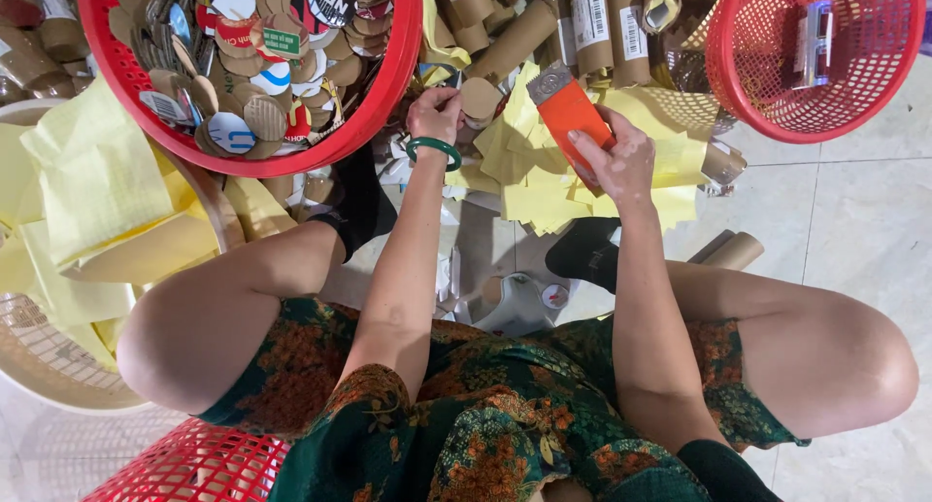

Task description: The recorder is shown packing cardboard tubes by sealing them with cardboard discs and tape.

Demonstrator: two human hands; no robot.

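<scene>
Right, down at the fingers first: the right hand [621,162] is wrapped tight round an orange-handled scraper [568,109], its metal end tipped up and away toward the far side, and the left hand [435,114], a green bangle [434,149] on its wrist, has its fingers pinched shut on a round cardboard disc [480,99] just beside the tool. Both sit over a heap of yellow paper scraps [544,167] on the floor, between the person's knees and the far clutter. Moving outward, a row of brown cardboard tubes [582,26] lies behind the hands, one more tube [730,251] rests near the right knee, and a big red basket [243,152] on the far left is brimming with discs and labels. A second red basket [864,84] sits far right with only a small clear thing in it, too blurred to name. More yellow sheets spill over a pale basket [58,366] on the near left. The risk here, I'd say, is that metal edge: it's working very close to the left fingertips, and if the disc slips in that pinch the edge could skid into them.
</scene>
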